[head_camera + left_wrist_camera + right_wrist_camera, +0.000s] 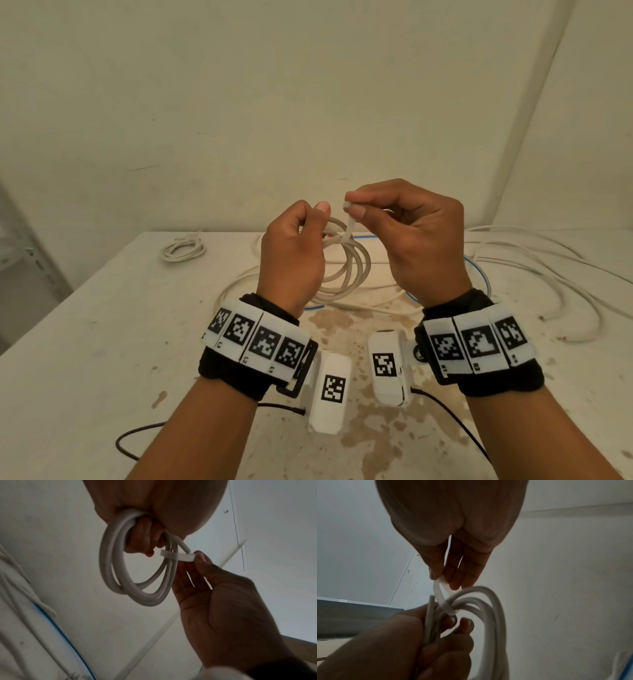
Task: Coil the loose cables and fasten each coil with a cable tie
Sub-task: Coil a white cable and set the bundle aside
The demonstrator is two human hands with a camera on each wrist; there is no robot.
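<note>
- Now left hand (291,260) fist-grips the off-white round-jacketed cable coil (346,270), held mid-air above the stained white table (102,342).
- Right hand (411,240) pinches the thin white flat plastic cable tie (176,557), looped around the strands at the coil's 12 o'clock.
- Coil looks light, springy and smooth; best gripped at the bundled strands.
- Tie looks flexible and slippery; pull by its tail.
- Small tied white coil (183,250) lies at 10 o'clock.
</note>
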